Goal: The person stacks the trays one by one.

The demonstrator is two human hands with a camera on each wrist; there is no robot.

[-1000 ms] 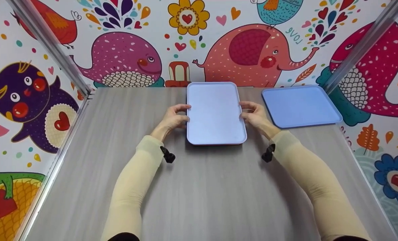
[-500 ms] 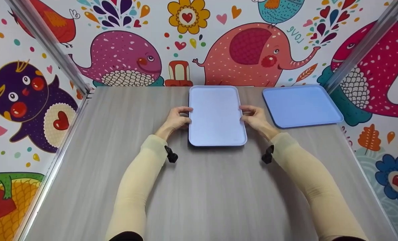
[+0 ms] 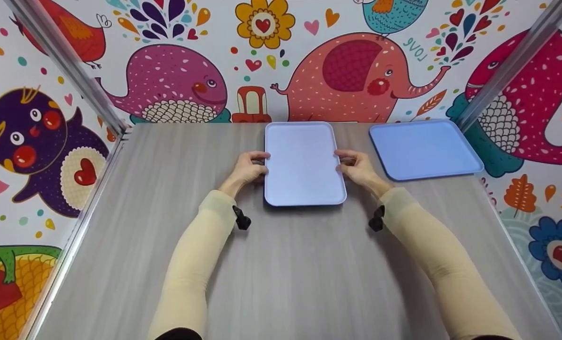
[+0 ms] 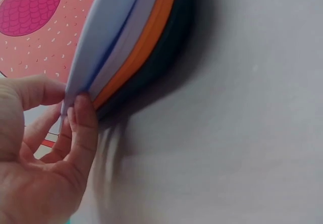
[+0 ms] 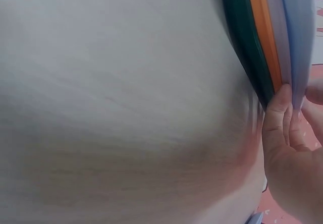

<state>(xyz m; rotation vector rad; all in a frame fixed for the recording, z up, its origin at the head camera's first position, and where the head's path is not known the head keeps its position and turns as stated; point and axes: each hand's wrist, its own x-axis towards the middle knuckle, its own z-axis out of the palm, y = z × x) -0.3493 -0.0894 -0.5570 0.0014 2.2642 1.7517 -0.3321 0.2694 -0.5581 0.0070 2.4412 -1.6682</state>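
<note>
A pale blue rectangular tray (image 3: pixel 304 165) lies on top of a stack near the back middle of the table. Beneath it the wrist views show a lavender tray (image 4: pixel 123 47), an orange tray (image 5: pixel 263 30) and a dark green tray (image 5: pixel 242 37). My left hand (image 3: pixel 246 171) pinches the top tray's left edge between thumb and fingers. On the opposite edge, my right hand (image 3: pixel 360 169) pinches the same tray, its fingertips beside the lavender and orange rims. From the head view the lower trays are mostly hidden.
A separate blue tray (image 3: pixel 426 149) lies at the table's back right, beyond the right hand. The grey wood-grain table (image 3: pixel 281 274) meets a cartoon-printed wall (image 3: pixel 167 80) behind. Metal posts (image 3: pixel 68 66) stand at the back corners.
The top tray's far end has come down and slightly toward me, so it now lies more level on the stack. Both hands keep their hold on its edges.
</note>
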